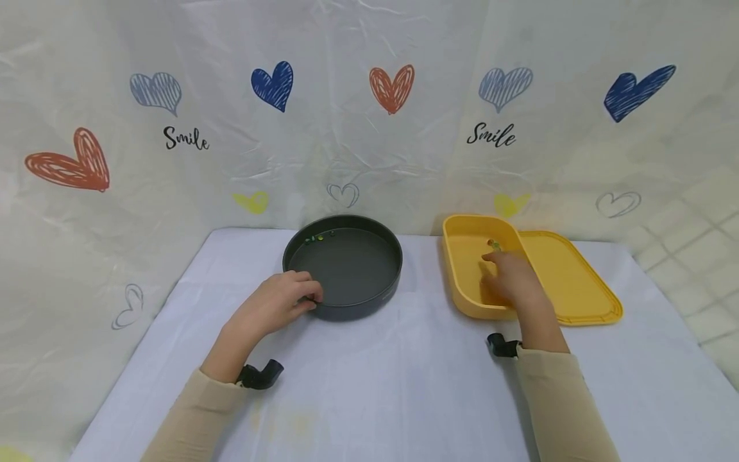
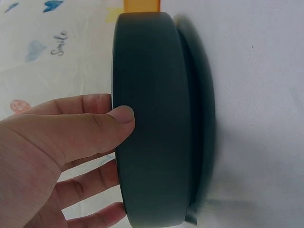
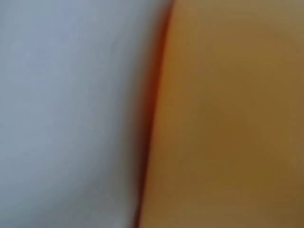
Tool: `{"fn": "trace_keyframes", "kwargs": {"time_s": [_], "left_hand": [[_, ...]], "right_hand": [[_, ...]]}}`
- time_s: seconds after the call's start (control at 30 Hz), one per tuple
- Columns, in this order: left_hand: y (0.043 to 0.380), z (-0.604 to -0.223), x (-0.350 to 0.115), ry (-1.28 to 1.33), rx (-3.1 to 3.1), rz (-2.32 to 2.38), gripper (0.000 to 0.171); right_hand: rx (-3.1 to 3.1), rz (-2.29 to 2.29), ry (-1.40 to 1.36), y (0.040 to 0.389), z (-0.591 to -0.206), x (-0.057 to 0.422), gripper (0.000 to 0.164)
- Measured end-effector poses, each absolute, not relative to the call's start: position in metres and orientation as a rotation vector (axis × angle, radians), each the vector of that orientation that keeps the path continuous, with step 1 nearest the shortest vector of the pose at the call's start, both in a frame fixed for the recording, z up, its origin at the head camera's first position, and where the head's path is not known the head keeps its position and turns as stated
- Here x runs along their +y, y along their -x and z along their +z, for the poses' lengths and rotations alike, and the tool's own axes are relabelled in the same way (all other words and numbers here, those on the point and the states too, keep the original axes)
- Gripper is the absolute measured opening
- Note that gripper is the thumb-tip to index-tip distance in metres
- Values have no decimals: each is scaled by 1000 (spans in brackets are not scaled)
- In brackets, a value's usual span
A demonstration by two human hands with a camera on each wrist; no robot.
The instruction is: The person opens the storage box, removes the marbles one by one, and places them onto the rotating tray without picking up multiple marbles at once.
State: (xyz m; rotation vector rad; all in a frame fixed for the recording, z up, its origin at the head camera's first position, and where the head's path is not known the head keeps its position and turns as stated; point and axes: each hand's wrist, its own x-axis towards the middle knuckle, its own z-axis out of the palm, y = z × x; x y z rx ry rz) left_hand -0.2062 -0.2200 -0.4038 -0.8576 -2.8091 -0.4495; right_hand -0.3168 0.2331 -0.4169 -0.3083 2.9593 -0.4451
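Note:
A dark round pan (image 1: 352, 266) stands on the cloth-covered table. At its near left rim my left hand (image 1: 285, 298) holds on, and the left wrist view shows the thumb (image 2: 124, 115) on the outer wall with the other fingers over the rim. My right hand (image 1: 510, 279) reaches down into a yellow rectangular container (image 1: 470, 269), its fingers apart over the floor. Just beyond the fingers lie a few tiny coloured pieces (image 1: 494, 244). Several small green and yellow pieces (image 1: 314, 239) lie in the pan's far left part. In the right wrist view, the container's wall (image 3: 228, 114) is a blur.
A flat yellow lid (image 1: 577, 282) lies right of the container, partly behind it. At the back hangs a pale sheet (image 1: 335, 154) printed with hearts and "Smile". Black wrist devices (image 1: 262, 374) are on both wrists. White cloth (image 1: 392, 385) covers the table.

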Motion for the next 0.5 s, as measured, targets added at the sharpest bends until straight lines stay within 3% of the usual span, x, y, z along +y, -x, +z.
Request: {"fn": "trace_keyframes", "kwargs": {"time_s": [0.17, 0.5], "left_hand": [[208, -405, -220, 867, -2799, -441, 18], [208, -405, -220, 840, -2835, -430, 16]], "right_hand": [[2879, -386, 282, 315, -415, 232, 48], [2880, -472, 288, 318, -414, 231, 22]]}}
